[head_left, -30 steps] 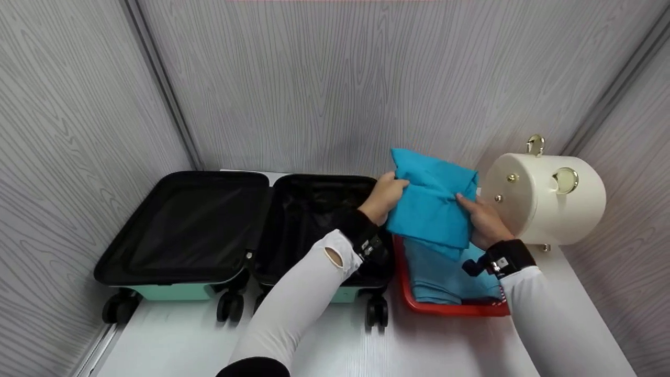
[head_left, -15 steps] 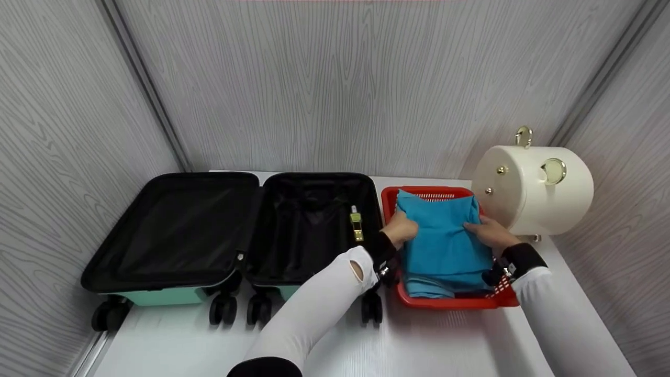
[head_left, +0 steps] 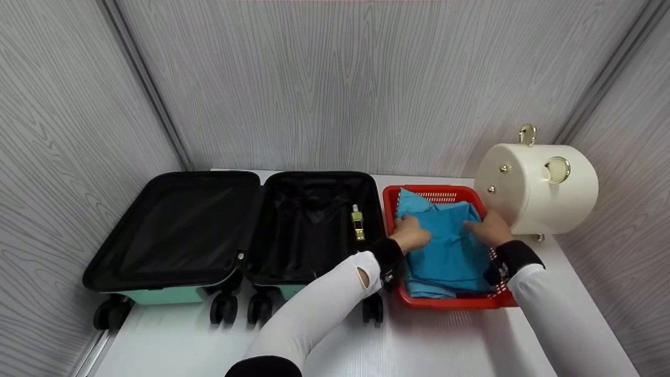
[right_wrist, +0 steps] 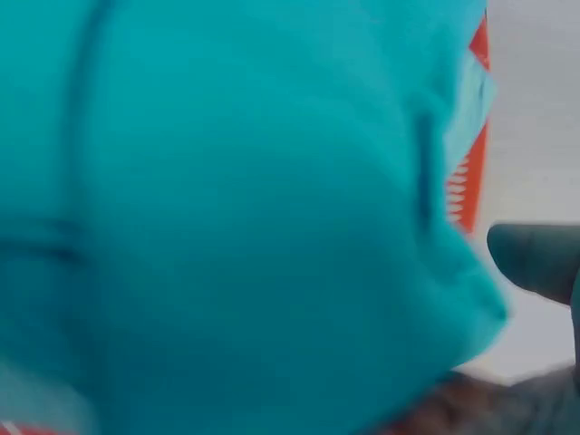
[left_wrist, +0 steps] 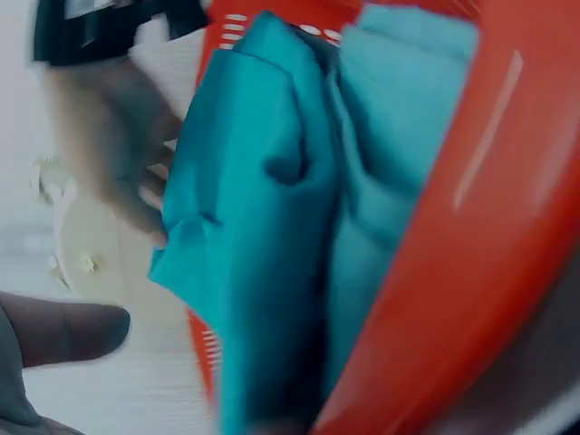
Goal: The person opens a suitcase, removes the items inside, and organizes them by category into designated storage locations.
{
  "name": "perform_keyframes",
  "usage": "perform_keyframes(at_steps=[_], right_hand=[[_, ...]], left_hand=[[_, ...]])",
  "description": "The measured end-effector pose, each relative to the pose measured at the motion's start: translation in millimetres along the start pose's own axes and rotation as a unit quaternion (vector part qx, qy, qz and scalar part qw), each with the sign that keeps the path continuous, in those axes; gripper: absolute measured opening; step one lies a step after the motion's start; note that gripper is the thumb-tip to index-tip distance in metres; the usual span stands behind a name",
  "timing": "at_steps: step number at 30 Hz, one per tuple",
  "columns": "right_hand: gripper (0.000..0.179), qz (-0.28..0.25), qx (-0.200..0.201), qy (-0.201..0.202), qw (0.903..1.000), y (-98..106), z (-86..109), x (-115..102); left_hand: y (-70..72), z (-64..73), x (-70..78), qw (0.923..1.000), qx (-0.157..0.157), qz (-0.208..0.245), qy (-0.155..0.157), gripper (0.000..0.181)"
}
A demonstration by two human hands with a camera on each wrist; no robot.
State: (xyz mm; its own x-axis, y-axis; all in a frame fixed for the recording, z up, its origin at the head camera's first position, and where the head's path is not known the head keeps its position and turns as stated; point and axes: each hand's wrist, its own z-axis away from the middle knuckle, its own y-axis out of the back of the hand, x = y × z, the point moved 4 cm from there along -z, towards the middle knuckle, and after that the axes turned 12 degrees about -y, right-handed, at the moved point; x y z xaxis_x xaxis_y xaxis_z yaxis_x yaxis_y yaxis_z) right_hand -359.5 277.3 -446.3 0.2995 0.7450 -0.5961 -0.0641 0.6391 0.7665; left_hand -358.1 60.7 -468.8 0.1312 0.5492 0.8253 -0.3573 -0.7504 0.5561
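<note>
A folded bright blue cloth (head_left: 445, 248) lies in the red basket (head_left: 445, 306), on top of paler blue folded cloth (head_left: 429, 289). My left hand (head_left: 412, 234) is over the basket's left side, beside the blue cloth. In the left wrist view its thumb (left_wrist: 77, 333) is straight and apart from the cloth; its other fingers are hidden. At the cloth's right edge is my right hand (head_left: 489, 229). The right wrist view has its thumb (right_wrist: 535, 258) straight, with a gap to the blue cloth (right_wrist: 254, 208). Its other fingers are partly hidden beneath the cloth's corner.
Left of the basket lies an opened suitcase, with a black-lined half (head_left: 178, 230) and another half (head_left: 309, 235) holding a yellow-green tag (head_left: 358, 222). A cream cylindrical case (head_left: 555, 193) with gold fittings stands right of the basket. A patterned wall (head_left: 314, 89) rises behind.
Both hands have lowered the blue cloth from above the basket onto the paler cloth inside. My left hand then shifted slightly right, and the cloth's upper edge folded down, uncovering paler cloth behind.
</note>
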Motion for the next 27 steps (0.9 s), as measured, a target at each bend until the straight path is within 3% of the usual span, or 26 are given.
perform_keyframes(at_steps=[3, 4, 6, 8, 13, 16, 18, 21, 25, 27], right_hand=[[0.05, 0.035, 0.076, 0.073, 0.9938, 5.1, 6.3, -17.8], [0.048, 0.046, 0.085, 0.092, 0.9911, 4.3, 8.6, -22.8], [0.047, 0.068, 0.079, 0.129, 0.9862, -1.7, 12.1, -30.5], [0.055, 0.089, 0.042, 0.146, 0.9844, -12.5, 14.2, -33.0], [0.093, 0.165, -0.072, 0.113, 0.9771, -39.9, 11.0, -17.3], [0.108, 0.187, -0.118, 0.084, 0.9716, -47.2, 10.1, -6.3], [0.113, 0.19, -0.137, 0.07, 0.9697, -49.2, 10.1, -1.9], [0.115, 0.198, -0.154, 0.056, 0.9663, -53.0, 10.0, 0.6], [0.114, 0.218, -0.164, 0.046, 0.961, -60.3, 9.9, -2.0], [0.114, 0.227, -0.163, 0.042, 0.9594, -63.8, 6.3, -1.8]], left_hand=[[-7.3, -3.6, 7.2, 0.9902, -0.035, -0.128, -0.043, 0.053], [-6.8, 3.5, 14.1, 0.9853, -0.057, -0.15, -0.059, 0.05], [-9.5, 11.8, 21.8, 0.9714, -0.099, -0.194, -0.094, 0.04], [-7.7, 27.6, 32.2, 0.9576, -0.15, -0.216, -0.117, 0.046], [-11.5, 39.1, 33.2, 0.9292, -0.234, -0.259, -0.122, 0.03], [-15.4, 38.6, 28.1, 0.9209, -0.267, -0.264, -0.106, 0.021], [-18.9, 38.1, 23.9, 0.9142, -0.29, -0.263, -0.105, 0.015], [-22.2, 41.0, 21.0, 0.8959, -0.327, -0.278, -0.115, 0.01], [-24.6, 45.8, 21.9, 0.8754, -0.345, -0.317, -0.117, 0.02], [-27.0, 46.3, 21.4, 0.8718, -0.351, -0.323, -0.112, 0.03]])
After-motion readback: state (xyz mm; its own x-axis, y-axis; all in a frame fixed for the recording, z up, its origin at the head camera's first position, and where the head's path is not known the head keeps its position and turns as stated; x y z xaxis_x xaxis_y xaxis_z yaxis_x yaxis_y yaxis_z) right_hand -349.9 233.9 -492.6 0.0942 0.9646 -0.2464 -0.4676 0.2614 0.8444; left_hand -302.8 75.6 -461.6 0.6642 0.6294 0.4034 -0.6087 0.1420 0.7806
